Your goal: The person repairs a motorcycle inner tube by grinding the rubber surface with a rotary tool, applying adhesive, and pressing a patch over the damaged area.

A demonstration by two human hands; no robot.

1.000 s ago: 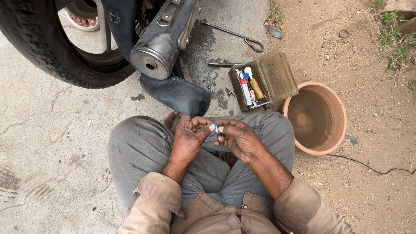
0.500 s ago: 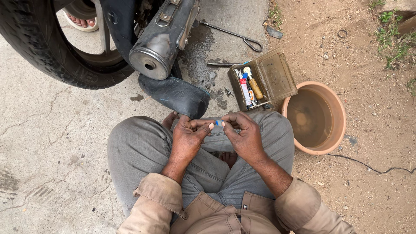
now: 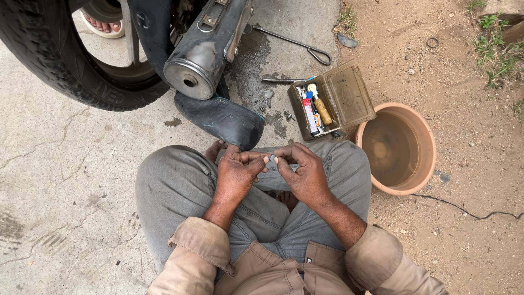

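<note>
Pale speck: a tiny whitish piece (image 3: 271, 158) is pinched between the fingertips of both hands, above the lap; what it is cannot be told.
Left hand (image 3: 236, 176): fingers curled in, thumb and forefinger closed on the piece.
Right hand (image 3: 303, 173): fingers bent, tips pressed to the same piece from the other side.
Lap: grey trousers (image 3: 174, 188) are crossed under the hands; the piece is held over the gap between the knees.
Tube (image 3: 221, 117): a black rubber tube end lies just beyond the hands, touching the knee.
Risk: the piece is judged easy to drop, since only fingertips hold it; it could be lost in the folds of cloth or on the ground.
Risk: grit from the soil (image 3: 464, 71) could be carried onto it by soiled fingers.
Box (image 3: 349, 95): a small open tin is set near the right knee; small tubes and a yellow-handled tool are held in it.
Bowl (image 3: 428, 136): a terracotta basin stands just beside the box, part-filled with murky water; it could be tipped by the right knee.
Beyond: a tyre (image 3: 60, 65), a silencer (image 3: 204, 52) and a metal rod (image 3: 295, 43) are seen on the concrete.
</note>
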